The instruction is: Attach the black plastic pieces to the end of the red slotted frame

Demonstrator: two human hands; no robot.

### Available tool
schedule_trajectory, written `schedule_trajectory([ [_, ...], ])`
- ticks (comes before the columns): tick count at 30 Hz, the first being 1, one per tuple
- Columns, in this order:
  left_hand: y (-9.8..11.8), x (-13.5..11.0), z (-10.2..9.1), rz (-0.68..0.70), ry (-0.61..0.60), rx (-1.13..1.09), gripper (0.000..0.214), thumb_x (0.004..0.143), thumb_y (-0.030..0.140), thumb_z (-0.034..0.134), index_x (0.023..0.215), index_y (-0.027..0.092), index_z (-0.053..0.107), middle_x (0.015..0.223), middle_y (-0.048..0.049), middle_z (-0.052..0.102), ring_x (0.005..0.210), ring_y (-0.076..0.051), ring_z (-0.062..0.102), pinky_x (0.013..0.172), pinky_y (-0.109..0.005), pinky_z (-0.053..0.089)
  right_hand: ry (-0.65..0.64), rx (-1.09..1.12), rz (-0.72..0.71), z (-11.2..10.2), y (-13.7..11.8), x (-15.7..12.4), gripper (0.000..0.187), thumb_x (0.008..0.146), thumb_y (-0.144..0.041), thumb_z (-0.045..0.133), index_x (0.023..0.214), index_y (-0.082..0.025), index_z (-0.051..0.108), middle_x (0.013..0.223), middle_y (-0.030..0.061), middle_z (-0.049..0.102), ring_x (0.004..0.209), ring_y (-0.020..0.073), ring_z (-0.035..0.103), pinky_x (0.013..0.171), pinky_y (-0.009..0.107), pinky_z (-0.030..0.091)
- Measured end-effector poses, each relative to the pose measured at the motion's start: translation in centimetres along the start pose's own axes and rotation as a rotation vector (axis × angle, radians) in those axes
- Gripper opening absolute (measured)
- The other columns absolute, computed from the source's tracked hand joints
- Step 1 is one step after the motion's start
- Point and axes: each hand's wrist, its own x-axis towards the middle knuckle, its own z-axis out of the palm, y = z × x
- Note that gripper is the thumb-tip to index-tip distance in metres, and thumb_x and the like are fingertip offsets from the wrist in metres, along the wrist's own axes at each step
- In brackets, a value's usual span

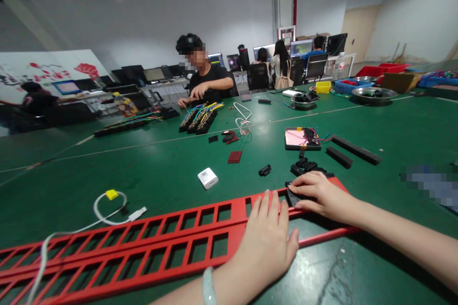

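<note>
A long red metal rack with rows of rectangular slots lies across the green table in front of me. My left hand rests flat on it, fingers stretched out and close together. My right hand lies over the rack's right end, fingers pressing a small black plastic part onto the frame. More small black parts lie just beyond that hand.
A white cable with a yellow tag crosses the rack's left end. A white adapter, red pads, a pink tray and black bars lie further off. A person across the table handles wired strips.
</note>
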Motion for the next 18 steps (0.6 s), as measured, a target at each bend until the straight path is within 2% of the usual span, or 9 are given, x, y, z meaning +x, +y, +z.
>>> schedule_trajectory([
  [6,-0.03,-0.05,0.23,0.004,0.006,0.031,0.052,0.086,0.041,0.037,0.124,0.007,0.049,0.13,-0.0207,0.043,0.124,-0.034,0.034,0.099,-0.049,0.032,0.063,-0.088,0.0,0.56,-0.35,-0.33,0.027,0.088,-0.026,0.046,0.11,-0.022,0.061,0.12,0.0112,0.052,0.108,0.0224,0.049,0.091,0.042,0.037],
  [18,0.17,-0.38,0.55,-0.012,0.026,0.028,0.051,0.086,0.04,0.037,0.123,0.006,0.05,0.128,-0.0213,0.045,0.122,-0.035,0.037,0.099,-0.049,0.031,0.128,-0.095,0.029,0.77,-0.75,-0.26,0.029,0.089,-0.028,0.042,0.112,-0.022,0.059,0.116,0.0103,0.054,0.108,0.0227,0.048,0.091,0.043,0.039],
])
